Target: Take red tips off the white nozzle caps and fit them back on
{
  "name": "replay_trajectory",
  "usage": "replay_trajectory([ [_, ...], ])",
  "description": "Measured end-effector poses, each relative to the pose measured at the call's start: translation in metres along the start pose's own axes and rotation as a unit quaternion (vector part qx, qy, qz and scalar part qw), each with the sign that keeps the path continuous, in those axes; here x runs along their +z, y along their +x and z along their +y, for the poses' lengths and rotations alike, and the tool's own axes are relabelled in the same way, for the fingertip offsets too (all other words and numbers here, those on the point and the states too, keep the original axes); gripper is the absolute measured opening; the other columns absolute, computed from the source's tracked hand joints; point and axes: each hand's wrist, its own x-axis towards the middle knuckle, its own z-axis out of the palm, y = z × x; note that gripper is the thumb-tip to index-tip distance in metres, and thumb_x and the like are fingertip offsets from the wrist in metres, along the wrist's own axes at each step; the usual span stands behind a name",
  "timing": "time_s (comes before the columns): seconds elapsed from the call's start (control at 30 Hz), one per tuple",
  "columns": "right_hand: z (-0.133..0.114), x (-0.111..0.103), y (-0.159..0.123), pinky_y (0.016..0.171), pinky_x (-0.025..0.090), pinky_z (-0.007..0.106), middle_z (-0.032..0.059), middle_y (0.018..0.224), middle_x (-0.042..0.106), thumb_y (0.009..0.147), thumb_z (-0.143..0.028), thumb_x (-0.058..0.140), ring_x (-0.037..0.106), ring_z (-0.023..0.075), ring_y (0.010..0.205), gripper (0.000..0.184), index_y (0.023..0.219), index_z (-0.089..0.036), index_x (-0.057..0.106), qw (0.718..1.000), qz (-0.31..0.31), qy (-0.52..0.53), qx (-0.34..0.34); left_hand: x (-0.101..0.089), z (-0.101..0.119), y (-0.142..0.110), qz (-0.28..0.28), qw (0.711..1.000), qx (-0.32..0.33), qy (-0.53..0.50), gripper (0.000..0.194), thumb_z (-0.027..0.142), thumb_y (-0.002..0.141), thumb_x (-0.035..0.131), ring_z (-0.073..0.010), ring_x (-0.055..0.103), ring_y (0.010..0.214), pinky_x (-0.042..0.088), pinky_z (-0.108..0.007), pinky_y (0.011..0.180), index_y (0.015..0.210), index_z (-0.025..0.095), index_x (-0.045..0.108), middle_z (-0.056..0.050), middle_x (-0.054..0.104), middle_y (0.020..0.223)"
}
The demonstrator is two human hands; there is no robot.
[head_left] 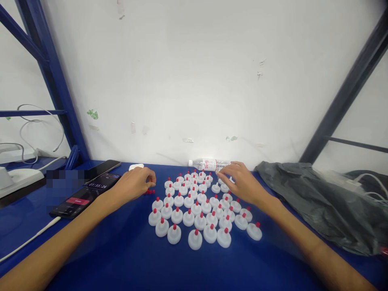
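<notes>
Many white round plastic nozzle caps (188, 218) stand in a wide cluster on the blue table, most with a small red tip (196, 232) on top. My left hand (138, 182) is at the cluster's left, its thumb and forefinger curled together just above a few loose red tips (150, 192). Whatever those fingers pinch is too small to make out. Over the cluster's back right reaches my right hand (239, 182), fingers bent and a little apart, beside a white cap without a red tip (216, 188). Its palm hides some caps.
A clear bottle (209, 164) lies on its side against the wall. Two phones, one with a lit timer (87, 194), and a charging cable (36, 234) are on the left. Dark grey plastic sheeting (303, 198) lies at right. Blue frame posts (57, 81) border the table (145, 262).
</notes>
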Motion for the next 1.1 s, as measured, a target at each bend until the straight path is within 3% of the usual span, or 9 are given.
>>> replay_trajectory([
  [0.17, -0.010, 0.004, -0.002, 0.111, 0.038, 0.051, 0.0052, 0.094, 0.077, 0.109, -0.034, 0.044, 0.069, 0.0215, 0.087, 0.031, 0.096, -0.022, 0.069, 0.999, -0.012, 0.002, -0.048, -0.001, 0.003, -0.002, -0.032, 0.999, 0.013, -0.013, 0.014, 0.032, 0.083, 0.066, -0.0236, 0.069, 0.080, 0.042, -0.031, 0.066, 0.075, 0.025, 0.076, -0.003, 0.078, 0.088],
  [0.37, -0.009, 0.004, -0.003, 0.110, 0.040, 0.052, 0.0051, 0.093, 0.077, 0.109, -0.033, 0.043, 0.069, 0.0212, 0.086, 0.032, 0.095, -0.022, 0.069, 0.999, -0.025, -0.002, -0.048, -0.002, 0.005, -0.005, -0.061, 0.998, 0.021, -0.019, 0.008, 0.027, 0.076, 0.069, -0.0226, 0.068, 0.076, 0.041, -0.030, 0.062, 0.073, 0.026, 0.077, -0.002, 0.077, 0.087],
  [0.5, -0.010, 0.004, -0.003, 0.111, 0.039, 0.053, 0.0048, 0.093, 0.076, 0.109, -0.031, 0.043, 0.069, 0.0211, 0.086, 0.031, 0.096, -0.022, 0.069, 0.998, -0.036, 0.002, -0.050, -0.003, 0.008, -0.006, -0.050, 0.998, 0.038, -0.029, 0.015, 0.028, 0.082, 0.062, -0.0214, 0.065, 0.072, 0.039, -0.031, 0.062, 0.073, 0.025, 0.074, -0.002, 0.075, 0.081],
  [0.63, -0.011, 0.004, -0.002, 0.112, 0.038, 0.053, 0.0041, 0.094, 0.077, 0.109, -0.031, 0.044, 0.069, 0.0207, 0.087, 0.030, 0.096, -0.022, 0.069, 0.998, -0.036, 0.004, -0.051, -0.010, 0.021, -0.012, -0.027, 0.996, 0.078, -0.043, 0.035, 0.038, 0.092, 0.050, -0.0174, 0.051, 0.060, 0.035, -0.031, 0.059, 0.062, 0.023, 0.058, 0.001, 0.060, 0.061],
  [0.77, -0.012, 0.004, -0.002, 0.113, 0.037, 0.052, 0.0035, 0.092, 0.076, 0.109, -0.030, 0.044, 0.068, 0.0200, 0.085, 0.029, 0.096, -0.022, 0.069, 0.998, -0.036, 0.005, -0.056, -0.014, 0.032, -0.022, -0.076, 0.987, 0.120, -0.081, 0.045, 0.045, 0.090, 0.053, -0.0133, 0.031, 0.052, 0.025, -0.030, 0.052, 0.055, 0.023, 0.037, 0.006, 0.038, 0.053],
  [0.97, -0.016, 0.004, -0.002, 0.112, 0.038, 0.051, 0.0036, 0.090, 0.076, 0.108, -0.029, 0.046, 0.068, 0.0194, 0.083, 0.028, 0.096, -0.021, 0.070, 0.997, -0.032, 0.002, -0.064, -0.007, 0.026, -0.021, -0.079, 0.985, 0.137, -0.066, 0.040, 0.034, 0.084, 0.059, -0.0139, 0.032, 0.052, 0.022, -0.032, 0.053, 0.055, 0.023, 0.034, 0.006, 0.040, 0.053],
  [1.1, -0.022, 0.002, -0.002, 0.111, 0.039, 0.050, 0.0032, 0.091, 0.076, 0.108, -0.027, 0.048, 0.068, 0.0186, 0.083, 0.024, 0.099, -0.020, 0.069, 0.997, -0.007, -0.006, -0.081, -0.008, 0.025, -0.018, -0.059, 0.988, 0.133, -0.054, 0.043, 0.035, 0.088, 0.056, -0.0133, 0.026, 0.051, 0.021, -0.032, 0.053, 0.054, 0.023, 0.032, 0.006, 0.034, 0.050],
])
